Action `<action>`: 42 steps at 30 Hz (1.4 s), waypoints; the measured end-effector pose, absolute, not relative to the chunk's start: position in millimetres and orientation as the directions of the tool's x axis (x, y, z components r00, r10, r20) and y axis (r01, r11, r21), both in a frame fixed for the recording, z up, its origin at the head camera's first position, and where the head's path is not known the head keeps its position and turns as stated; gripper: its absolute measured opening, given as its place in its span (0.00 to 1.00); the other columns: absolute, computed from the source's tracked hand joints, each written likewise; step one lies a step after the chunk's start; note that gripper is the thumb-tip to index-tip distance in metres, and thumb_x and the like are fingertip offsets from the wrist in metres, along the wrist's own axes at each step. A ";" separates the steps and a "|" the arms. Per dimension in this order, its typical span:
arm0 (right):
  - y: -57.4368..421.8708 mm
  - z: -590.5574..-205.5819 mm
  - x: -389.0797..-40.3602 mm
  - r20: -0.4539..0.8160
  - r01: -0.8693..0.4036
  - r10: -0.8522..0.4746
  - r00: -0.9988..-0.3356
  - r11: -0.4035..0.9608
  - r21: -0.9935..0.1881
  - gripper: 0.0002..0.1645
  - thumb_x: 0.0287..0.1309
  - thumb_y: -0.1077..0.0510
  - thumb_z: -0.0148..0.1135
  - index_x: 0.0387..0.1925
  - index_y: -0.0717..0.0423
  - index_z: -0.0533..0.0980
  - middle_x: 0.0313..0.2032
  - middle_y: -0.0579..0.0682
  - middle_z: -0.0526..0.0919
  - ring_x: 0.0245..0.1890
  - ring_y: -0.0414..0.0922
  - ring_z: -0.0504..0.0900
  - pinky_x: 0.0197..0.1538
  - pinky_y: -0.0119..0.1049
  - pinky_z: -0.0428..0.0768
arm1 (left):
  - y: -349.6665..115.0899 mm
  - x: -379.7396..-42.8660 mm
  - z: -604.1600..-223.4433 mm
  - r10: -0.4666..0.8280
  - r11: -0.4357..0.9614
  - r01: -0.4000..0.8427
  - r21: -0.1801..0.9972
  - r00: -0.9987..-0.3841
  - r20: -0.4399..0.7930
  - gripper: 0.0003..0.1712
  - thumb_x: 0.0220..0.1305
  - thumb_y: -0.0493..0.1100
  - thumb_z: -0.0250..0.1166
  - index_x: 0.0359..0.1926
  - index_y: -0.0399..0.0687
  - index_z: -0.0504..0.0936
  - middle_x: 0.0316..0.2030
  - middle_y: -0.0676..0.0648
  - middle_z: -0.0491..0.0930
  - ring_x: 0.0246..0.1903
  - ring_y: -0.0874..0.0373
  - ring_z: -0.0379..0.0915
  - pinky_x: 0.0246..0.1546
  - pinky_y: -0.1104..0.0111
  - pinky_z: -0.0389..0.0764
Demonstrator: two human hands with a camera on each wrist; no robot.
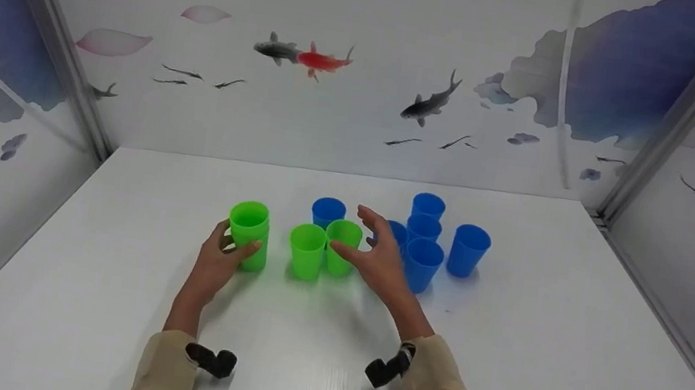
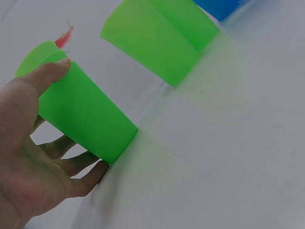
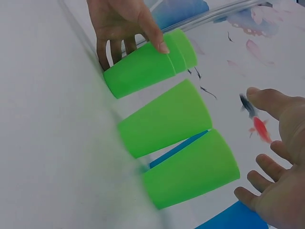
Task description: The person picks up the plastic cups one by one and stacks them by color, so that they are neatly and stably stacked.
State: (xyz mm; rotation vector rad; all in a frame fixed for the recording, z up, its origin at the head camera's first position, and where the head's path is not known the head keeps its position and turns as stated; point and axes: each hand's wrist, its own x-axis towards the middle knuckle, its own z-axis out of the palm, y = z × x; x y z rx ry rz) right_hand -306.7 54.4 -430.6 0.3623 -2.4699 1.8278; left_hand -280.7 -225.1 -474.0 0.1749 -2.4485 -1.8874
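Nested green cups (image 1: pixel 251 230) | left hand (image 1: pixel 220 267) grips | whole blue cup (image 1: pixel 468 252): head only

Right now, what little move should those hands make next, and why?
The right hand might best close around the nearest loose green cup: it hangs open beside that cup, while the left hand holds a nested green stack the cup could join.
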 end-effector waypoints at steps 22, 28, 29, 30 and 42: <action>53.0 -444.8 -311.0 0.126 -0.183 -0.189 -0.974 0.330 -0.926 0.49 0.58 0.50 0.72 0.76 0.48 0.59 0.76 0.52 0.62 0.78 0.53 0.57 0.76 0.54 0.61 | -223.0 -279.9 -474.0 -0.125 0.258 -0.076 0.963 -0.991 -0.045 0.52 0.66 0.59 0.66 0.79 0.49 0.47 0.74 0.34 0.58 0.75 0.38 0.54 0.74 0.46 0.61; 49.0 -447.4 -311.7 0.111 -0.168 -0.179 -0.977 0.340 -0.926 0.48 0.59 0.53 0.72 0.76 0.50 0.58 0.76 0.54 0.62 0.77 0.54 0.59 0.76 0.53 0.63 | -223.7 -279.4 -474.3 -0.125 0.260 -0.074 0.963 -0.991 -0.042 0.52 0.66 0.59 0.66 0.79 0.49 0.47 0.75 0.35 0.58 0.75 0.38 0.53 0.74 0.47 0.62; 48.1 -447.5 -311.8 0.111 -0.167 -0.179 -0.978 0.341 -0.925 0.48 0.60 0.53 0.71 0.76 0.50 0.58 0.76 0.54 0.62 0.77 0.55 0.59 0.76 0.53 0.64 | -223.8 -279.1 -474.3 -0.125 0.258 -0.071 0.963 -0.991 -0.040 0.52 0.66 0.59 0.66 0.79 0.49 0.47 0.75 0.35 0.58 0.75 0.38 0.54 0.74 0.47 0.62; 47.2 -447.9 -312.2 0.109 -0.165 -0.176 -0.978 0.343 -0.925 0.48 0.60 0.53 0.71 0.76 0.50 0.57 0.75 0.54 0.62 0.77 0.55 0.59 0.76 0.52 0.64 | -223.8 -278.8 -474.3 -0.125 0.256 -0.070 0.964 -0.991 -0.039 0.52 0.66 0.59 0.66 0.79 0.49 0.47 0.74 0.35 0.58 0.75 0.38 0.54 0.74 0.47 0.62; 42.0 -450.0 -315.3 0.118 -0.170 -0.151 -0.981 0.399 -0.901 0.46 0.61 0.54 0.70 0.76 0.51 0.58 0.75 0.55 0.64 0.76 0.55 0.61 0.74 0.53 0.66 | -223.6 -277.3 -472.8 -0.124 0.256 -0.063 0.965 -0.992 -0.031 0.52 0.66 0.59 0.66 0.79 0.49 0.48 0.74 0.34 0.58 0.75 0.38 0.54 0.73 0.46 0.63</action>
